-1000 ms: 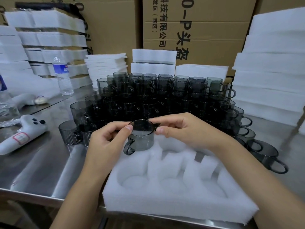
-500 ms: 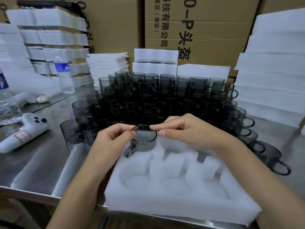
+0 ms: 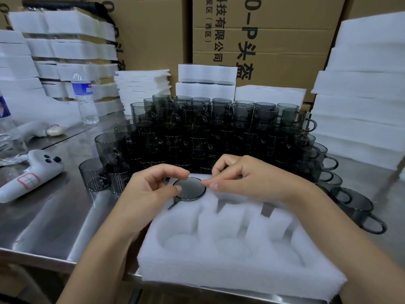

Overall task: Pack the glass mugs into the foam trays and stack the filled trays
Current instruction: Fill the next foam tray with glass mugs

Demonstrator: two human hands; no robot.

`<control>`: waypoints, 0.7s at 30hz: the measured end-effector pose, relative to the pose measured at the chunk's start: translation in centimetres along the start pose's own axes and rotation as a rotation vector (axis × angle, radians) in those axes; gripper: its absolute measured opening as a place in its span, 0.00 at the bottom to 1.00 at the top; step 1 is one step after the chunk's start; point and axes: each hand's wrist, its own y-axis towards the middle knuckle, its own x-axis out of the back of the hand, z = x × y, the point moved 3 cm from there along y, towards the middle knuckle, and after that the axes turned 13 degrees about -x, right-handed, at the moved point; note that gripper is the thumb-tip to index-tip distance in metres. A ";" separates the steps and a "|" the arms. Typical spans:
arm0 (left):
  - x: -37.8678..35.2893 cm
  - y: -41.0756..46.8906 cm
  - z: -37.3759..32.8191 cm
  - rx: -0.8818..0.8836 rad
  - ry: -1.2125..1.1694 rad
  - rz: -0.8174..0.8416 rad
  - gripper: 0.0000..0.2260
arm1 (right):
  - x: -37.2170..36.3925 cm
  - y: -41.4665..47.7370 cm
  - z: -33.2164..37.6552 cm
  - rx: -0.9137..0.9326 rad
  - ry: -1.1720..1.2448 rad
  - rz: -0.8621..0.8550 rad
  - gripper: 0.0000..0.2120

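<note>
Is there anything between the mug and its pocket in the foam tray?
Nothing visible does. The mug sits deep in the far left pocket of the tray, with only its rim above the foam. The left hand and the right hand pinch the rim.

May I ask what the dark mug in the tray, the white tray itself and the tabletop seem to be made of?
The smoky grey mug looks like tinted glass: see-through with a glossy rim. The white moulded tray seems soft foam, matt and fuzzy at its edges. The silver table appears brushed stainless steel, given its blurred reflections.
</note>
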 end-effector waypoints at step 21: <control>-2.2 11.2 -2.9 -0.471 1.131 0.033 0.24 | 0.1 0.4 -0.1 0.029 0.029 -0.018 0.07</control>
